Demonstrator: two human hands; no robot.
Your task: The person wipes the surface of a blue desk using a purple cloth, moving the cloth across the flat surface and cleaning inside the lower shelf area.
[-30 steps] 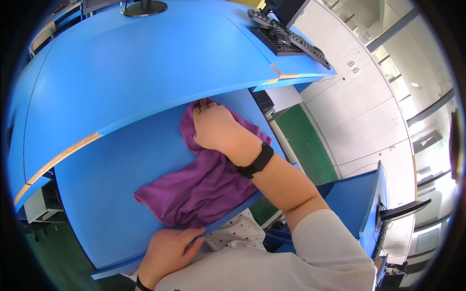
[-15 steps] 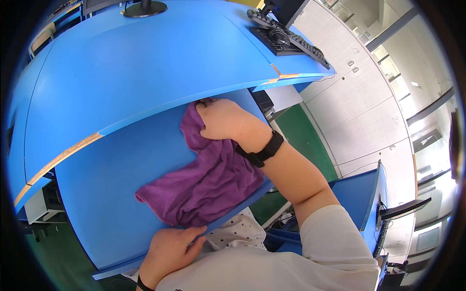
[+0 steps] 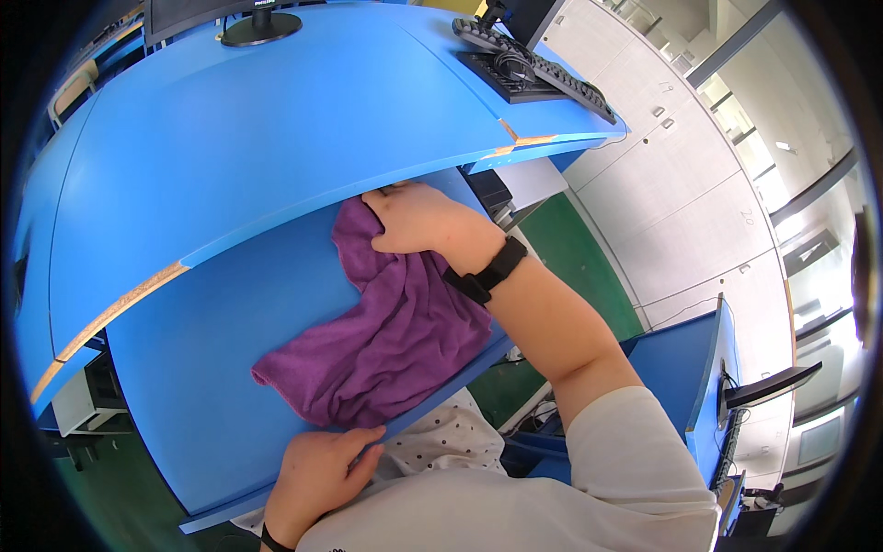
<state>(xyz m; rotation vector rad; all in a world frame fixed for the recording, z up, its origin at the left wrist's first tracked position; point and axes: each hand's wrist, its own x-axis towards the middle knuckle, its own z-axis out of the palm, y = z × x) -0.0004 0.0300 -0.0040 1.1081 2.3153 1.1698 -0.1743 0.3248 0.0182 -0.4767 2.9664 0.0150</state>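
Note:
A crumpled purple cloth (image 3: 382, 331) lies on a blue pull-out shelf (image 3: 212, 350) beneath the desktop. My right hand (image 3: 423, 218) grips the cloth's far end, close under the desktop's front edge; its fingertips are partly hidden by that edge. The rest of the cloth spreads toward me, some of it under my right wrist, which wears a black band. At the shelf's near edge rests my left hand (image 3: 322, 474), fingers loosely stretched and holding nothing. Its fingertips are beside the cloth's near fold.
The blue desktop (image 3: 276, 120) overhangs the shelf, with chipped edging. On it stand a monitor base (image 3: 261, 28) and, at far right, a keyboard (image 3: 538, 66) with a black mouse (image 3: 513, 66). Pale lockers (image 3: 644, 175) line the right side. Another monitor (image 3: 773, 385) stands at lower right.
The view has shifted slightly, showing more of the monitor at the far left. Both hands keep nearly the same places, the right still on the cloth.

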